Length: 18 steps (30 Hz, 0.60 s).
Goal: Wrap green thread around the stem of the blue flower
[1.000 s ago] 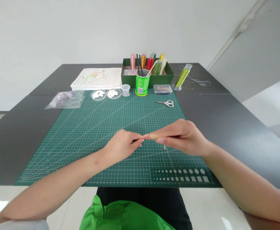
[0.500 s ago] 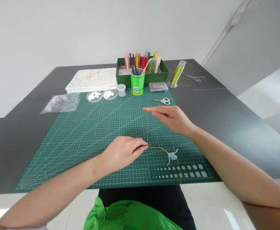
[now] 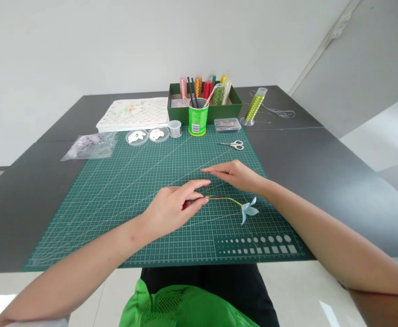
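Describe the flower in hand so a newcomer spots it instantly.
Find the green gridded mat on the dark table. Over its right side, a thin stem runs from the left hand to the flower. Its pale blue colour sets it apart from the mat's white printed shapes.

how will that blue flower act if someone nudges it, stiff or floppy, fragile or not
The blue flower is probably light and easily crushed, as its petals look thin. Its stem likely flexes but keeps some shape, since it arcs smoothly out from the left hand.
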Tool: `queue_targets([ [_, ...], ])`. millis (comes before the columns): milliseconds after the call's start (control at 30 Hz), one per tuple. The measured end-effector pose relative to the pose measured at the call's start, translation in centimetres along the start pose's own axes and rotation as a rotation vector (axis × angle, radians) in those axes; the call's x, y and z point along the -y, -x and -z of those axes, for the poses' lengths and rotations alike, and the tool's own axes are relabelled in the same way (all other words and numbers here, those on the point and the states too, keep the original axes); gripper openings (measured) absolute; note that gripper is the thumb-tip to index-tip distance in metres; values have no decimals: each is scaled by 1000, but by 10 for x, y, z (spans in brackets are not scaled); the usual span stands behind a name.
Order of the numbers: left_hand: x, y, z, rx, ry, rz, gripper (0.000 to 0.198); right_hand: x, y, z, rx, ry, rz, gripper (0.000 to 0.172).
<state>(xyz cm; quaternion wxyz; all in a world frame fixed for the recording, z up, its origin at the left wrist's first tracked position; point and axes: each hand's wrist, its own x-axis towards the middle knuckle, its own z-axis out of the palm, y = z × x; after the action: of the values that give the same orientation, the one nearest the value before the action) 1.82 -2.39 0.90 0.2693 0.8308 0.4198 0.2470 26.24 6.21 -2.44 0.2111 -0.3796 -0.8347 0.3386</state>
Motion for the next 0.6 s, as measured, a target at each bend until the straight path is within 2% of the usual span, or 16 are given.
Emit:
queue_targets([
  [167, 1, 0, -1, 97, 85, -1, 34, 1, 0, -3, -96, -61, 60, 37],
  [267, 0, 2, -3, 130, 102, -15, 33, 2, 1, -5, -97, -60, 71, 37],
  [400, -1, 3, -3, 105, 82, -27, 29, 3, 0, -7, -65, -26, 69, 37],
  [600, -2, -1, 1, -9, 176, 56, 21, -2, 0, -3, -81, -23, 44, 37],
])
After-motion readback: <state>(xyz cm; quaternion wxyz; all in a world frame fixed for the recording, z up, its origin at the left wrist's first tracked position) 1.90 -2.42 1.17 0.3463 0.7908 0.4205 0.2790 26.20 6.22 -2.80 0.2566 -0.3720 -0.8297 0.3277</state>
